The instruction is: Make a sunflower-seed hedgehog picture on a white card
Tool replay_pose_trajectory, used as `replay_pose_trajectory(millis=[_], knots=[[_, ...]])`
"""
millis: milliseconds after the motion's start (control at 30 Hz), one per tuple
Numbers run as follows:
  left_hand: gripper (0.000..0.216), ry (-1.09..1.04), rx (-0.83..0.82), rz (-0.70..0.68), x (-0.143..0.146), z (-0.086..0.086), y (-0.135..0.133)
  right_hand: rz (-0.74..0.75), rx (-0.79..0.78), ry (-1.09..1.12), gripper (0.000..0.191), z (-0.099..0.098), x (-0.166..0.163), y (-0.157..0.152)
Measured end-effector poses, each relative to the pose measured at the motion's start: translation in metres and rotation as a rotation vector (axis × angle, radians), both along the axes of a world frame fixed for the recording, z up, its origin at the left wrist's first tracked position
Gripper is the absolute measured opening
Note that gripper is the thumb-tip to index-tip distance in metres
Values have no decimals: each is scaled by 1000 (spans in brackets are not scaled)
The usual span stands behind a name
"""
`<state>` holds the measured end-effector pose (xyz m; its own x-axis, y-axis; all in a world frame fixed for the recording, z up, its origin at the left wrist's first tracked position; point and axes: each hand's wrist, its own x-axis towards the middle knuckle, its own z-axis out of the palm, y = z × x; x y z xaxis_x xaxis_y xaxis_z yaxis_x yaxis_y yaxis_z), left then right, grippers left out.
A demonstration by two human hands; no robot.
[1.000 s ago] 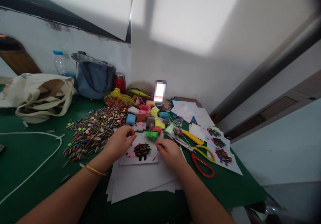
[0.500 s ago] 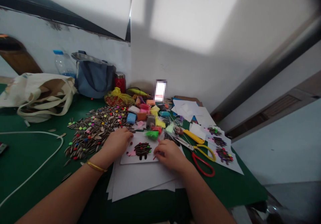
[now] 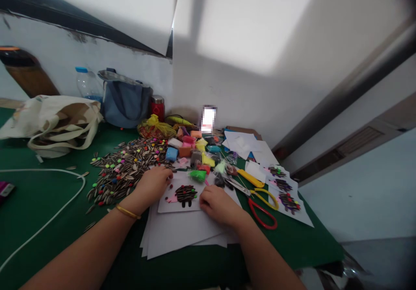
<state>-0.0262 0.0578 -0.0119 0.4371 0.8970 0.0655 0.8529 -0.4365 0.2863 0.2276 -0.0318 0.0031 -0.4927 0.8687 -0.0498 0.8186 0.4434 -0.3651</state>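
Observation:
On a white card [image 3: 164, 206] lies a hedgehog figure [image 3: 185, 194] with a pink clay snout, dark sunflower-seed spines, small red and green balls and two dark feet. My left hand [image 3: 154, 184] rests at the card's upper left, fingers curled together; whatever is in them is too small to make out. Just below those fingertips sits a small dark red ball [image 3: 170, 186]. Against the card's right edge, my right hand [image 3: 221, 204] is closed with its fingers bent under, so its fingertips are hidden. Loose white sheets [image 3: 182, 238] lie underneath.
A heap of sunflower seeds with coloured balls [image 3: 130, 164] spreads to the left. Clay packets [image 3: 197, 176] lie behind the card. Scissors [image 3: 260, 210] and a yellow cutter [image 3: 251, 178] are to the right, near finished hedgehog cards [image 3: 302, 214]. Bags [image 3: 126, 103] stand at the back.
My right hand has turned inward, and the small reddish bit seen at its fingertips is now out of sight. My left hand stays about where it was; the view shifts slightly.

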Motion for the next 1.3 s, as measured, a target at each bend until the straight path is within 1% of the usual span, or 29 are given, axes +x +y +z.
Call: replay_pose_trajectory(millis=[200, 267, 367, 567, 700, 767, 933, 1033, 1100, 1200, 1300], knots=[[20, -34, 4, 9, -1, 9, 0, -86, -22, -20, 12, 12, 4, -2], [17, -47, 2, -30, -2, 12, 1, -85, -33, -45, 13, 14, 6, -4], [14, -44, -45, -97, -2, 13, 1, -75, -53, -65, 13, 13, 8, -7], [13, 29, -71, -124, 0, 13, -1, -118, -32, 26, 22, 13, 11, -10], [13, -42, -29, -88, -1, 14, -1, -205, -17, 46, 21, 17, 9, -9], [12, -53, -10, -74, 0, 13, -1, -247, -16, 35, 20, 16, 7, -7], [15, 30, 62, -54, 9, 10, -7, -291, -8, 35, 17, 5, 2, -4], [9, 16, 83, -71, 12, 8, -11, -328, -3, 50, 17, -1, -1, -2], [7, -13, 44, -57, 13, 7, -12, -346, 0, 58, 16, -3, -2, -2], [6, -108, -98, -21, 11, 5, -11, -354, -7, 59, 15, -3, -3, -1], [6, -176, -200, -33, 8, 5, -9, -358, -20, 59, 14, -3, -2, -1]])
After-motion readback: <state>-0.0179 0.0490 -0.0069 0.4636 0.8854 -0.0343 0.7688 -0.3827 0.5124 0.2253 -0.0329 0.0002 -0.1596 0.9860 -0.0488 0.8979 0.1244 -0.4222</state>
